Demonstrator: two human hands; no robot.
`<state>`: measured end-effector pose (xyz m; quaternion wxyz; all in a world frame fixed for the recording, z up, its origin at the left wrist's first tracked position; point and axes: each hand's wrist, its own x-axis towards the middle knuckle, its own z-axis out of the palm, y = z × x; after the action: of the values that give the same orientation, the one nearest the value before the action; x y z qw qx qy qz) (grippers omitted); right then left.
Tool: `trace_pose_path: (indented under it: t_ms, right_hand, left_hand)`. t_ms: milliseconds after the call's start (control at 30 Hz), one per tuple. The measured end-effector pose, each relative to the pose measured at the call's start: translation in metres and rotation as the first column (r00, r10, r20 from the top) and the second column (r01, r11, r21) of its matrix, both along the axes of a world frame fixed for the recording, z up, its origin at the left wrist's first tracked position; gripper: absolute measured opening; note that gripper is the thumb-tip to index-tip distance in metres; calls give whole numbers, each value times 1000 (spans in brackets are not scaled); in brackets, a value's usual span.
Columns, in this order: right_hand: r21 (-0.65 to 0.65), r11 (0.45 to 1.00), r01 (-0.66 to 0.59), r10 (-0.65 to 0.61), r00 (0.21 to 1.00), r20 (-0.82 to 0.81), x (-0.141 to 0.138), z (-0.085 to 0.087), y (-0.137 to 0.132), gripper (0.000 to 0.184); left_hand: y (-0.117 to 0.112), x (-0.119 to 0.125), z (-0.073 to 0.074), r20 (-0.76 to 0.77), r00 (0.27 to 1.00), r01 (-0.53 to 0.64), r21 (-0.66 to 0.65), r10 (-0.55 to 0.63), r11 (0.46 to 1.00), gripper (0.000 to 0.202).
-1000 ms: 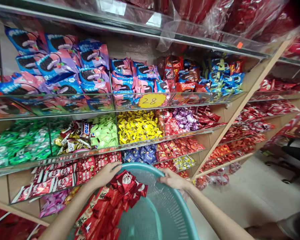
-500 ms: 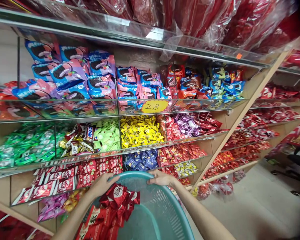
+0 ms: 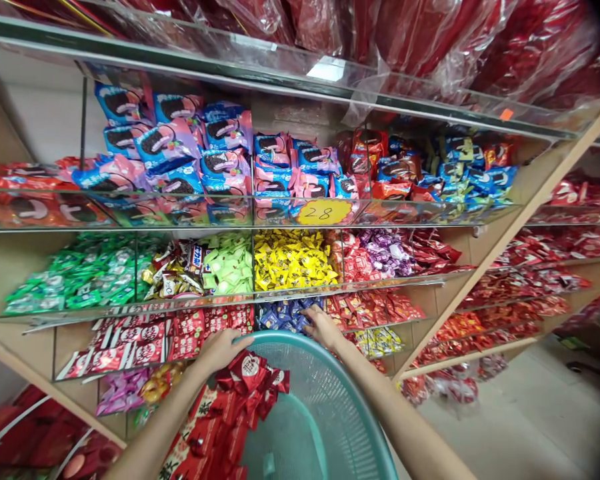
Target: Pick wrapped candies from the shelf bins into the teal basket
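Note:
My left hand [image 3: 223, 349] grips the far left rim of a teal plastic basket [image 3: 375, 420], its fingers closed over the edge. Inside the basket, red candy packets [image 3: 215, 417] with pale lettering are heaped on the left side. My right hand [image 3: 323, 329] is off the rim and reaches over it to the dark blue wrapped candies [image 3: 284, 315] on a lower shelf. Its fingers and thumb are apart at the right side of those candies, and no candy shows between them.
Yellow candies [image 3: 293, 260] fill the shelf section above, with green packets [image 3: 90, 273] farther left. Red packets [image 3: 373, 307] lie right of the blue ones. Glass shelf edges and a slanting wooden divider [image 3: 500, 247] stand close by. Blue-and-pink cookie packs [image 3: 170, 143] sit higher.
My right hand has let go of the basket rim and moved forward to the blue candies. My left hand stays on the rim. The view has shifted slightly left.

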<state>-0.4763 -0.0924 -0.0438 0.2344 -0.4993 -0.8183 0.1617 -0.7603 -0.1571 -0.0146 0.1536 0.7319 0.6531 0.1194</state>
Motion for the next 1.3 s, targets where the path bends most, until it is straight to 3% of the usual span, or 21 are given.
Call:
trace_pose_path:
  t_ms: [167, 300, 533, 633, 700, 767, 833, 1000, 1133, 1300]
  right_hand:
    - [31, 999, -42, 44, 996, -79, 0, -11, 8, 28]
    - [57, 997, -54, 64, 978, -197, 2, -7, 7, 10]
    - [8, 999, -34, 34, 957, -287, 21, 24, -9, 14]
    - [-23, 1000, -3, -7, 910, -415, 34, 41, -32, 19]
    - [58, 997, 40, -8, 885, -466, 39, 51, -58, 19]
    - [190, 981, 51, 37, 902, -431, 41, 55, -87, 16]
    - [273, 962, -26, 120, 936, -332, 41, 52, -114, 15]
    - [301, 930, -208, 242, 967, -80, 45, 32, -150, 26]
    - [258, 946, -197, 217, 975, -52, 46, 25, -156, 25]
    - [34, 977, -209, 211, 976, -60, 32, 28, -153, 20]
  left_hand:
    - [-2, 1, 4, -43, 999, -26, 1, 26, 1000, 55]
    - [-3, 2, 7, -42, 998, -47, -13, 47, 999, 57]
    - [2, 15, 11, -39, 999, -33, -2, 33, 999, 56]
    - [6, 21, 10, -52, 999, -10, 5, 10, 1000, 56]
    - [8, 25, 9, -59, 998, 13, 6, -12, 1000, 56]
    - [10, 28, 8, -73, 997, 25, 4, -24, 1000, 57]
    - [12, 32, 9, -82, 996, 28, 3, -28, 1000, 57]
    - [13, 43, 10, -57, 998, 28, -16, -28, 999, 55]
    - [15, 50, 7, -44, 998, 34, -26, -35, 999, 54]
    - [14, 57, 3, -63, 997, 32, -29, -34, 999, 55]
